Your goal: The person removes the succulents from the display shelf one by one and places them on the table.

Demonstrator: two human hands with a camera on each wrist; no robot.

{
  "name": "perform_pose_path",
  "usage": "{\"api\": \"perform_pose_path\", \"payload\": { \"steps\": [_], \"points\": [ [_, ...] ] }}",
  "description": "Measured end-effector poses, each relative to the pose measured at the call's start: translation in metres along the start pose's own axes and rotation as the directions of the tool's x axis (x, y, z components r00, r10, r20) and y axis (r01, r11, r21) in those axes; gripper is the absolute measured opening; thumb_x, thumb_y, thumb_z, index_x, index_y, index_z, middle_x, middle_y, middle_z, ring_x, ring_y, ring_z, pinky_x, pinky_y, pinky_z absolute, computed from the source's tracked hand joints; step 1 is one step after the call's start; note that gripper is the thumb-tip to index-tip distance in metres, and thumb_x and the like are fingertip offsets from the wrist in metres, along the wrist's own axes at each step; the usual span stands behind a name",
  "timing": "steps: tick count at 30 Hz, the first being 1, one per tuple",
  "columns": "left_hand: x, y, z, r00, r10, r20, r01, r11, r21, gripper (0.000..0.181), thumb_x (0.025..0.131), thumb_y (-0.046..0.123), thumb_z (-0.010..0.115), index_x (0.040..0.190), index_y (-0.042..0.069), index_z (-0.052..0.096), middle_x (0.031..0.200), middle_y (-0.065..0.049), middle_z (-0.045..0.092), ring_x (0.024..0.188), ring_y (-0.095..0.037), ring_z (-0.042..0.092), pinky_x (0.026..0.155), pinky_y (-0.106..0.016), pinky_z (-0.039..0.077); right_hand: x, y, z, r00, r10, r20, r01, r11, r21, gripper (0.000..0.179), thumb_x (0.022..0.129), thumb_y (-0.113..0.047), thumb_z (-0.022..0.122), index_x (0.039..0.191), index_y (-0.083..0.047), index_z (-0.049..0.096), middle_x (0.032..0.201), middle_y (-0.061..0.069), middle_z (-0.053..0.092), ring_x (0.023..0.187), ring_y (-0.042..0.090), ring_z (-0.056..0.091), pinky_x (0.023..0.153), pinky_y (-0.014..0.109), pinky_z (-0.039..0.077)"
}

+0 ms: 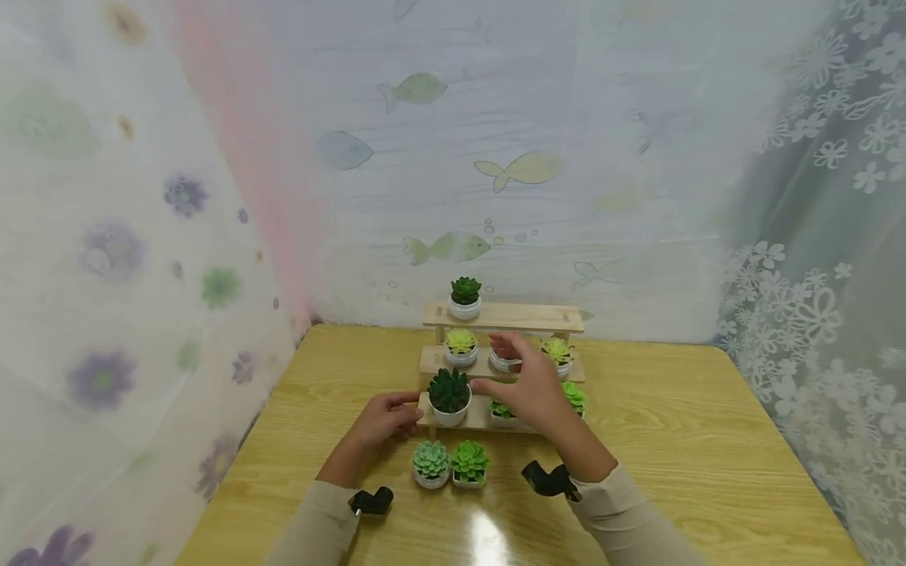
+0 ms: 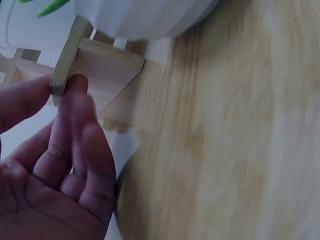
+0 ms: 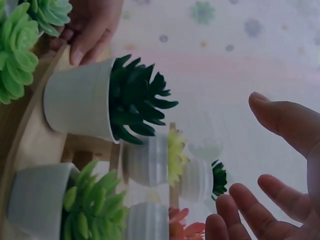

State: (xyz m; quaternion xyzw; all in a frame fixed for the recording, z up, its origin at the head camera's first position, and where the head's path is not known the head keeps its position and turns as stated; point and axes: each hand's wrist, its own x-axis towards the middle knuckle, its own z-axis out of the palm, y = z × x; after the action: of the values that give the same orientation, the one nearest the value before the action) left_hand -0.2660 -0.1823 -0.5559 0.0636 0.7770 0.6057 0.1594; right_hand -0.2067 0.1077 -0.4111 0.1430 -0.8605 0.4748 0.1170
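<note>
A three-tier wooden plant stand (image 1: 513, 317) holds several small potted succulents. My left hand (image 1: 382, 420) pinches the left end of its lowest board (image 2: 65, 65) between thumb and fingers. At that end stands a dark green succulent (image 1: 449, 393) in a plain white pot (image 3: 80, 97). Just to the right of this pot, my right hand (image 1: 534, 385) reaches over the stand, thumb and fingers spread, holding nothing. Behind it, a reddish succulent (image 3: 185, 225) in a white pot on the middle tier is partly hidden in the head view.
Two succulents, one pale green (image 1: 431, 460) and one bright green (image 1: 469, 460), stand on the wooden table (image 1: 672, 440) before the stand. Another dark green succulent (image 1: 465, 292) sits on the top tier. Patterned curtains (image 1: 453, 157) hang behind the table and at both sides.
</note>
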Motion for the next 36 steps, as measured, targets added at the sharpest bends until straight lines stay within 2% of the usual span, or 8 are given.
{"api": "perform_pose_path", "payload": {
  "steps": [5, 9, 13, 17, 22, 26, 31, 36],
  "points": [
    [0.003, 0.002, -0.005, 0.999, 0.018, 0.031, -0.022, 0.992, 0.124, 0.052, 0.099, 0.034, 0.072, 0.139, 0.003, 0.064, 0.108, -0.009, 0.078, 0.09, -0.018, 0.072, 0.078, -0.036, 0.059, 0.014, -0.002, -0.003, 1.0, 0.006, -0.006, -0.006, 1.0, 0.029, 0.071, 0.082, -0.027, 0.091, 0.144, -0.016, 0.057, 0.135, 0.008, 0.065, 0.123, 0.034, 0.064, 0.1, 0.052, 0.055],
    [0.004, 0.0, -0.007, 0.998, 0.016, 0.056, -0.023, 0.992, 0.121, 0.054, 0.099, 0.035, 0.072, 0.141, 0.002, 0.063, 0.116, -0.012, 0.076, 0.099, -0.02, 0.073, 0.088, -0.04, 0.059, 0.027, -0.003, -0.004, 1.0, 0.013, -0.005, -0.013, 1.0, -0.003, 0.07, 0.084, -0.028, 0.089, 0.144, -0.015, 0.057, 0.137, 0.009, 0.063, 0.109, 0.034, 0.068, 0.092, 0.05, 0.057],
    [0.004, -0.003, -0.008, 0.998, 0.005, 0.059, -0.011, 0.995, 0.102, 0.056, 0.098, 0.036, 0.072, 0.142, 0.003, 0.062, 0.12, -0.013, 0.075, 0.103, -0.021, 0.072, 0.093, -0.043, 0.059, 0.04, -0.003, -0.004, 1.0, 0.03, -0.003, -0.031, 0.999, -0.04, 0.07, 0.084, -0.03, 0.089, 0.145, -0.018, 0.056, 0.14, 0.005, 0.06, 0.105, 0.03, 0.068, 0.09, 0.046, 0.058],
    [0.003, -0.004, -0.009, 0.998, -0.01, 0.059, 0.005, 0.997, 0.082, 0.056, 0.098, 0.035, 0.074, 0.142, 0.003, 0.062, 0.125, -0.014, 0.073, 0.107, -0.023, 0.072, 0.095, -0.044, 0.058, 0.052, -0.002, -0.002, 0.998, 0.058, 0.002, -0.058, 0.998, -0.035, 0.071, 0.085, -0.031, 0.088, 0.146, -0.019, 0.055, 0.146, 0.007, 0.056, 0.121, 0.033, 0.065, 0.092, 0.047, 0.06],
    [0.003, -0.005, -0.01, 0.998, -0.006, 0.064, 0.002, 0.998, 0.062, 0.055, 0.098, 0.033, 0.073, 0.142, 0.002, 0.062, 0.124, -0.015, 0.073, 0.105, -0.023, 0.073, 0.093, -0.043, 0.059, 0.066, -0.003, -0.001, 0.996, 0.084, -0.005, -0.084, 0.994, -0.068, 0.074, 0.085, -0.039, 0.087, 0.148, -0.018, 0.053, 0.148, 0.007, 0.055, 0.14, 0.032, 0.051, 0.104, 0.052, 0.052],
    [0.003, -0.007, -0.011, 0.998, -0.004, 0.067, 0.001, 0.999, 0.04, 0.055, 0.098, 0.031, 0.074, 0.142, 0.0, 0.062, 0.123, -0.016, 0.073, 0.104, -0.022, 0.073, 0.092, -0.042, 0.059, 0.076, 0.0, 0.001, 0.993, 0.115, 0.0, -0.115, 0.987, -0.109, 0.08, 0.085, -0.045, 0.086, 0.151, -0.018, 0.05, 0.151, 0.008, 0.055, 0.14, 0.031, 0.051, 0.106, 0.055, 0.05],
    [0.002, -0.007, -0.01, 0.998, -0.001, 0.056, -0.001, 1.0, 0.03, 0.055, 0.098, 0.031, 0.073, 0.142, 0.0, 0.062, 0.123, -0.016, 0.073, 0.104, -0.021, 0.072, 0.091, -0.042, 0.059, 0.088, 0.005, 0.004, 0.986, 0.167, 0.016, -0.163, 0.977, -0.138, 0.087, 0.084, -0.048, 0.085, 0.155, -0.017, 0.046, 0.154, 0.011, 0.053, 0.132, 0.034, 0.058, 0.095, 0.052, 0.057],
    [0.003, -0.006, -0.009, 0.999, 0.009, 0.041, -0.01, 1.0, 0.027, 0.053, 0.099, 0.029, 0.073, 0.141, -0.001, 0.062, 0.12, -0.015, 0.074, 0.101, -0.02, 0.072, 0.089, -0.04, 0.06, 0.1, 0.009, 0.007, 0.983, 0.181, 0.024, -0.175, 0.97, -0.169, 0.09, 0.084, -0.049, 0.085, 0.156, -0.015, 0.044, 0.153, 0.013, 0.054, 0.139, 0.036, 0.052, 0.104, 0.055, 0.051]
  ]
}}
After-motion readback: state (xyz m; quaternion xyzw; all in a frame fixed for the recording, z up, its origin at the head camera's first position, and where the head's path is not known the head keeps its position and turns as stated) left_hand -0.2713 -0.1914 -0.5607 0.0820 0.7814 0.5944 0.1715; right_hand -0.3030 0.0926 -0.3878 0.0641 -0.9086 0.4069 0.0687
